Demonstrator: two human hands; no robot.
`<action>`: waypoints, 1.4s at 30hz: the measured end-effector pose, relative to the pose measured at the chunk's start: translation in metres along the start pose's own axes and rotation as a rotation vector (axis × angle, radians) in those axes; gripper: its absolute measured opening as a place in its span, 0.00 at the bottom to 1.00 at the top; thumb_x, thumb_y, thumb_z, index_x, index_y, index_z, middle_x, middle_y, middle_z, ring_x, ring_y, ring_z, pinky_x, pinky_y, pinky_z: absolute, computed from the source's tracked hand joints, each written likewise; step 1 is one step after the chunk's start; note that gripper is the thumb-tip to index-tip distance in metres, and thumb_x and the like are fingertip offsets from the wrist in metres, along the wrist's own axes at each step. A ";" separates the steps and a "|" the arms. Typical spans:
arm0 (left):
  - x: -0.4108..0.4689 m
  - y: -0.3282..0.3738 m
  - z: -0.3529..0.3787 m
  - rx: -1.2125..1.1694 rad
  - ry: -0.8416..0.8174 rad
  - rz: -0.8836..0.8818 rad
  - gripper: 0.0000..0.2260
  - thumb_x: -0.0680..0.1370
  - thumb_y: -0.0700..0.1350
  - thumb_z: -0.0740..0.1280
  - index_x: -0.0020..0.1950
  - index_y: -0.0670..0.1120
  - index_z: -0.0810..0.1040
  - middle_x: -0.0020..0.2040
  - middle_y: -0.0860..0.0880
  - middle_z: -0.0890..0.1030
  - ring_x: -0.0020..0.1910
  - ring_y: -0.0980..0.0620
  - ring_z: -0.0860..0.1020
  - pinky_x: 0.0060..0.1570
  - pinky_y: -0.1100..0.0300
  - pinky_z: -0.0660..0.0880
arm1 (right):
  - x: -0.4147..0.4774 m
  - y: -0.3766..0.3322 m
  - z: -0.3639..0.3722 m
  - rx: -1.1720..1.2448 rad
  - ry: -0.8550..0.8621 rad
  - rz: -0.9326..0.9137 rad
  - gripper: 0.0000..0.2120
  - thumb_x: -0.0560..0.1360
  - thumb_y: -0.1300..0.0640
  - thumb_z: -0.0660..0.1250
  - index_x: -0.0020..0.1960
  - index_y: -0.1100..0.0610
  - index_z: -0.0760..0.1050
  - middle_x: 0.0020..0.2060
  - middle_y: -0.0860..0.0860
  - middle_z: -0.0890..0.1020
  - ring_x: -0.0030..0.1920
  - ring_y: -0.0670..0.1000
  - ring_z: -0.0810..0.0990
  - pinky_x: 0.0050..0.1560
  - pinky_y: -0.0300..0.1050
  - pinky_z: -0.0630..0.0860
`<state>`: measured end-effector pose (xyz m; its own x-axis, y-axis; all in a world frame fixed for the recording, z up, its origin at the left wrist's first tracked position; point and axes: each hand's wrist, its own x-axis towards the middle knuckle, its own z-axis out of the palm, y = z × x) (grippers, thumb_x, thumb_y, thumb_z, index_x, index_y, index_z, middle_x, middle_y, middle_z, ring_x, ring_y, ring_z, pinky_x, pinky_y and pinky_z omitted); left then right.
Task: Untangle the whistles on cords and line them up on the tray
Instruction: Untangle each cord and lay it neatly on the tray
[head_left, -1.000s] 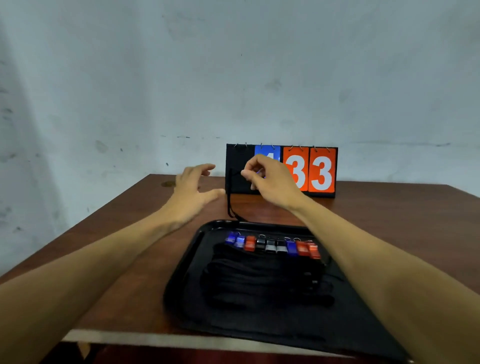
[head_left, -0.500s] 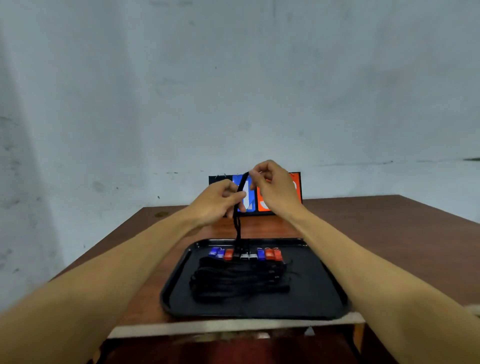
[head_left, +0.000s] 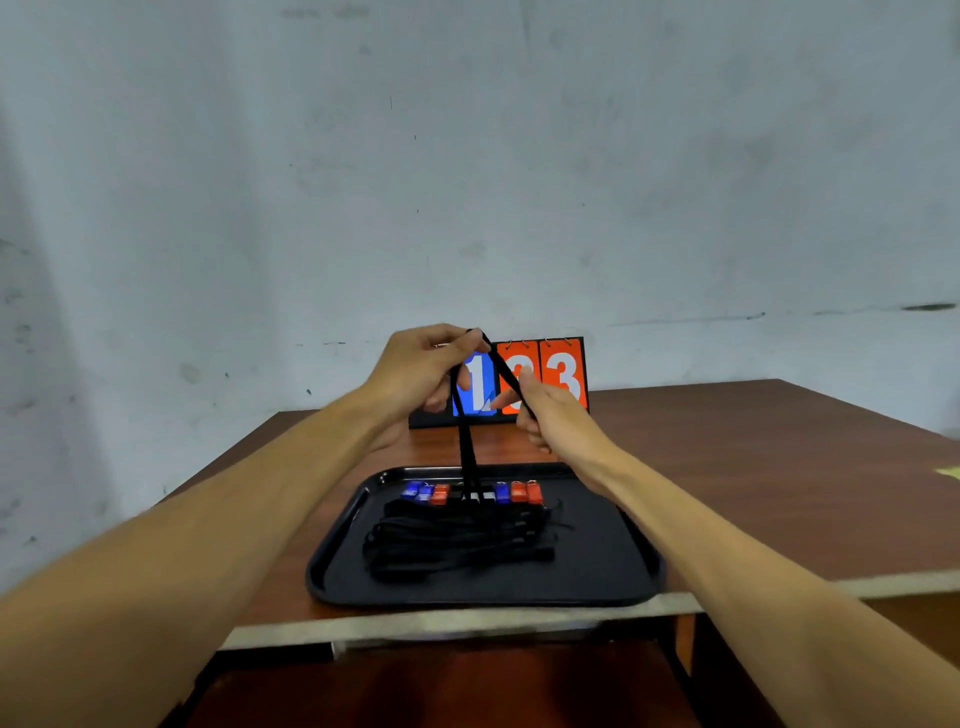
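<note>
A black tray (head_left: 618, 582) lies on the brown table near its front edge. Several whistles (head_left: 519, 492), blue, red and black, lie side by side in a row along the tray's far side. Their black cords (head_left: 457, 545) lie bunched on the tray in front of them. One black cord (head_left: 466, 441) rises taut from the middle of the row. My left hand (head_left: 421, 374) pinches the top of this cord above the tray. My right hand (head_left: 550, 415) pinches the same cord a little lower and to the right.
A flip scoreboard (head_left: 563, 371) with a blue 1 and orange 3 cards stands on the table (head_left: 779, 467) behind my hands, close to the grey wall. The table's front edge runs just below the tray.
My left hand has taken hold of the cord and risen with it. My right hand has slid down and to the right along the cord. The view has pulled back from the table.
</note>
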<state>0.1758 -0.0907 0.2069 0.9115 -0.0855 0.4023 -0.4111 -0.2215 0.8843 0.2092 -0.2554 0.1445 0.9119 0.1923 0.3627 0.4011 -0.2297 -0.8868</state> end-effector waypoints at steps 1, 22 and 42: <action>-0.001 0.001 0.000 -0.006 0.021 -0.011 0.11 0.78 0.50 0.66 0.48 0.44 0.82 0.28 0.47 0.74 0.19 0.54 0.60 0.24 0.63 0.57 | -0.002 0.002 0.004 0.014 -0.032 0.018 0.29 0.80 0.39 0.46 0.51 0.56 0.80 0.27 0.47 0.62 0.27 0.45 0.60 0.33 0.39 0.60; -0.035 -0.046 -0.033 0.056 0.074 -0.141 0.10 0.74 0.52 0.70 0.45 0.46 0.85 0.23 0.52 0.66 0.23 0.55 0.59 0.25 0.64 0.57 | -0.044 0.024 0.015 0.075 -0.297 0.114 0.26 0.78 0.38 0.53 0.30 0.54 0.69 0.28 0.51 0.74 0.29 0.48 0.73 0.44 0.43 0.71; -0.064 -0.110 -0.042 -0.110 0.088 -0.210 0.09 0.69 0.30 0.73 0.45 0.40 0.83 0.44 0.39 0.80 0.43 0.47 0.81 0.42 0.62 0.81 | -0.052 0.067 -0.010 0.265 -0.012 0.270 0.07 0.78 0.61 0.64 0.50 0.63 0.78 0.38 0.57 0.83 0.30 0.46 0.74 0.30 0.37 0.70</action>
<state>0.1627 -0.0203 0.0935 0.9743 0.0371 0.2221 -0.2165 -0.1180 0.9691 0.1898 -0.2903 0.0697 0.9799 0.1701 0.1037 0.1085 -0.0189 -0.9939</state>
